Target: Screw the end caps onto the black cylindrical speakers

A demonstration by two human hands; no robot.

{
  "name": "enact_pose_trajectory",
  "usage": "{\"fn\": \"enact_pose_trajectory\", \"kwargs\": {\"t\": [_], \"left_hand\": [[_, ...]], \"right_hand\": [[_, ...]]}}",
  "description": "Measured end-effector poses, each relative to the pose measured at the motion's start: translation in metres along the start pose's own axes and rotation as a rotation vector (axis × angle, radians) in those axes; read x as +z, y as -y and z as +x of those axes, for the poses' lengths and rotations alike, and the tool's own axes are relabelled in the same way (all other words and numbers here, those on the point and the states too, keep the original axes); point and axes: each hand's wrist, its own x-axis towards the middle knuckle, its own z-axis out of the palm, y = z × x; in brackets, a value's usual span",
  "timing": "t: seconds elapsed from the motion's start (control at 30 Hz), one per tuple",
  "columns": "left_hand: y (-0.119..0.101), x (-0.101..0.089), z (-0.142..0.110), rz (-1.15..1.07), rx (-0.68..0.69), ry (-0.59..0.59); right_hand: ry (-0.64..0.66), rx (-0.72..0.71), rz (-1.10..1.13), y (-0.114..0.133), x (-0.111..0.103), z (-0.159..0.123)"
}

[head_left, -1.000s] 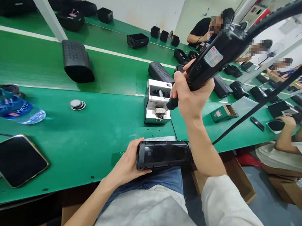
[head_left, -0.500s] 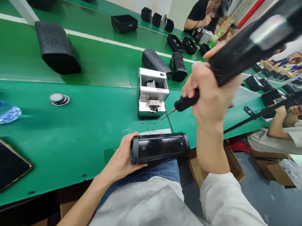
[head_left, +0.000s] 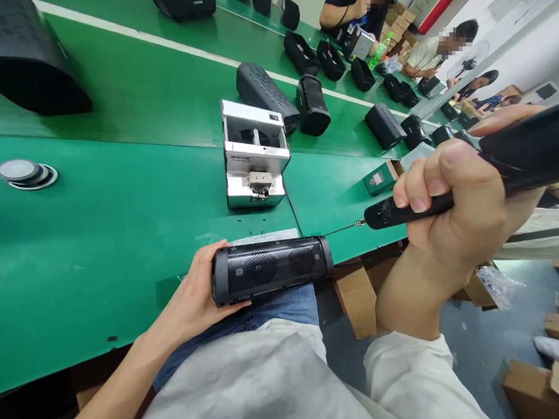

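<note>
My left hand (head_left: 200, 292) is wrapped round the left end of a black cylindrical speaker (head_left: 277, 266), which lies sideways at the table's front edge, above my lap. Two round perforated patches show on its front. In my right hand (head_left: 465, 193) is a black electric screwdriver (head_left: 407, 209), held nearly level to the right of the speaker. Its long thin bit (head_left: 338, 229) points left and its tip is at the speaker's right end; whether it sits in a screw I cannot tell. Behind the speaker stands a silver screw feeder (head_left: 255, 156).
A grey pad (head_left: 265, 235) lies under the speaker's far side. Round discs (head_left: 24, 172) are stacked at the left. Several black speaker housings (head_left: 266, 94) stand farther back. A green box (head_left: 381, 177) is at the right. Co-workers sit beyond; an open carton (head_left: 357, 293) is on the floor.
My right hand has lowered the screwdriver and turned it more level, bringing its bit from near the feeder to the speaker's right end. The camera view has swung right; my left hand keeps its hold.
</note>
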Motion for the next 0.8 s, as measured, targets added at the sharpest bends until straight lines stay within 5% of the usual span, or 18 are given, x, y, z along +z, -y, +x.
{"fn": "enact_pose_trajectory", "kwargs": {"t": [0.4, 0.8], "left_hand": [[-0.006, -0.004, -0.001, -0.034, -0.064, 0.02], [-0.002, -0.003, -0.004, -0.081, -0.134, 0.029]], "right_hand": [[0.085, 0.116, 0.048, -0.046, -0.012, -0.038], [0.018, 0.067, -0.047, -0.052, -0.012, -0.048]]}}
